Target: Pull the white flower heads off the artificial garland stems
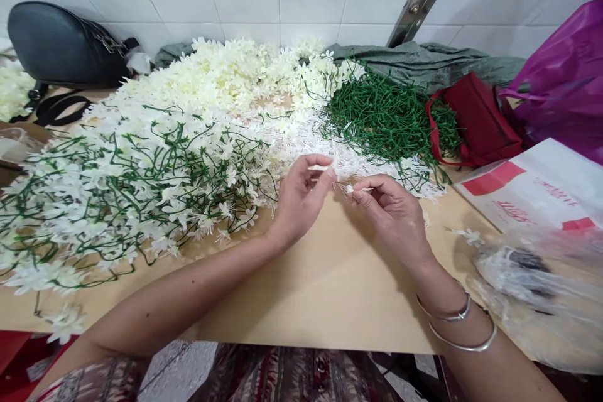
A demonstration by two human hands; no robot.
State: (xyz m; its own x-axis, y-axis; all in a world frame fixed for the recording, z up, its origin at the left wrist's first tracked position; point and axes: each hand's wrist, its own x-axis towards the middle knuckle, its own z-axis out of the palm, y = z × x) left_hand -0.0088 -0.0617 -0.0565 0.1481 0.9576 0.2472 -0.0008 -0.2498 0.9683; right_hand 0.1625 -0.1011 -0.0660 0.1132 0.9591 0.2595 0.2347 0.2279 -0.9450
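Observation:
My left hand [304, 195] is closed, thumb and forefinger pinched at the front edge of a pile of thin white artificial flower stamens [301, 138]. What lies between those fingertips is too small to make out. To its right, my right hand [396, 210] pinches a small white flower stamen [348, 189], its fine threads pointing toward my left hand. Both hands are just above the table. Left of them spreads a heap of white artificial flowers on green stems [179, 182]. Loose cream-white petals [226, 69] are piled behind, and bare green stems [386, 113] lie behind my right hand.
A black bag [66, 44] stands at the back left. On the right are a red pouch [483, 119], a purple plastic bag [565, 75], a white-and-red box [537, 182] and a clear plastic bag [522, 314]. A single white flower [471, 237] lies on the table [306, 301].

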